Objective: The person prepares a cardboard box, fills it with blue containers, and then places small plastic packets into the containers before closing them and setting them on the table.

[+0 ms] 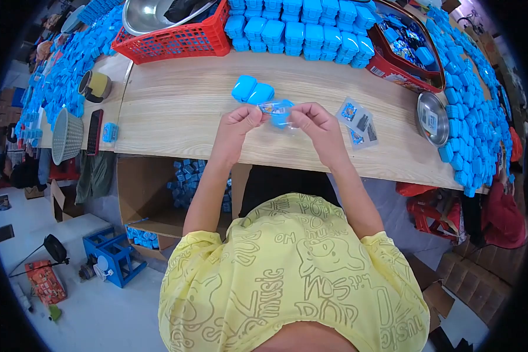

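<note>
Over the middle of the wooden table (pixel 182 117), my left hand (pixel 240 122) pinches one side of a small clear plastic packet (pixel 271 108) with a printed piece in it. The packet's other side is pinched by my right hand (pixel 315 120). Just under the packet, between my hands, is a blue box (pixel 281 117), partly covered by the plastic. Two more blue boxes (pixel 252 89) lie side by side right behind it. To the right of my right hand, clear sheets with printed cards (pixel 358 122) lie overlapping.
Stacked blue boxes (pixel 293 29) and a red basket (pixel 176 41) line the back. A red tin (pixel 402 76), a metal bowl (pixel 433 120) and a large pile of blue boxes (pixel 469 129) are on the right. A mug (pixel 97 86), phone (pixel 94 132) and woven basket (pixel 67 136) stand left.
</note>
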Motion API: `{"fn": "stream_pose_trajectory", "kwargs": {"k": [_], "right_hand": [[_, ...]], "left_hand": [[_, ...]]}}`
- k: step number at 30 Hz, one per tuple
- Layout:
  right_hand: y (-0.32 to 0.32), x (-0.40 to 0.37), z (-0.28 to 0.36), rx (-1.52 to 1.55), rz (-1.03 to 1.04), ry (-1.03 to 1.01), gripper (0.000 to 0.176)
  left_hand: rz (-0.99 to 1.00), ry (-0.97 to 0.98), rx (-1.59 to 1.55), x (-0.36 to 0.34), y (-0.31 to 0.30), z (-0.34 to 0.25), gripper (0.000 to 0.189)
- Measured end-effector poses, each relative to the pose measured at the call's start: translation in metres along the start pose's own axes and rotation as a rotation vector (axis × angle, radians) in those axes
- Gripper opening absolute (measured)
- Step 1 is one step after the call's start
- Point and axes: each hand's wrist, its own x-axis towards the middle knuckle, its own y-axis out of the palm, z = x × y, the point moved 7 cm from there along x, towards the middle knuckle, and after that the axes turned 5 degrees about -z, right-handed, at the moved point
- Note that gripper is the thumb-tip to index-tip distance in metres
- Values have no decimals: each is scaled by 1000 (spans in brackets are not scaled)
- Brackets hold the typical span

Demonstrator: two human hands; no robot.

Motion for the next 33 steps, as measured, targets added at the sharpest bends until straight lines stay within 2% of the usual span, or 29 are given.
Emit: {"fn": "stream_pose_trajectory", "kwargs": {"k": [3,4,7,11,16,19,20,23,28,31,33], "right_hand": [[3,1,-8,-48,9,-37,12],[0,2,-13,-48,9,-37,12],[-6,7,-23,-147,24,-31,12],[-12,6,-17,-282,-67,-113,11],[-7,9,-29,-342,-36,-160,11],[-5,8,-29,-311,-93,-181,12],[-6,8,-29,-311,-93,-181,12],[-4,7,-25,-395,-62,-203,18],[-2,9,-10,-385,83,-112,27],[-4,18,10,-612,137,-486,39],[-8,29,2,-722,189,-511,43]], "left_hand": [[75,177,140,-5,10,-9,14],[75,178,140,-7,12,-8,14],[-2,403,323,-17,13,-22,13],[-13,390,280,-23,8,-18,11],[23,390,132,-31,10,-10,10],[129,189,59,-31,13,1,12],[129,189,59,-32,16,-1,12],[105,-34,114,-33,25,6,18],[80,-120,102,-34,-1,13,26],[-29,-98,-4,-33,-25,9,31],[-28,-114,-12,-35,-28,7,34]]}}
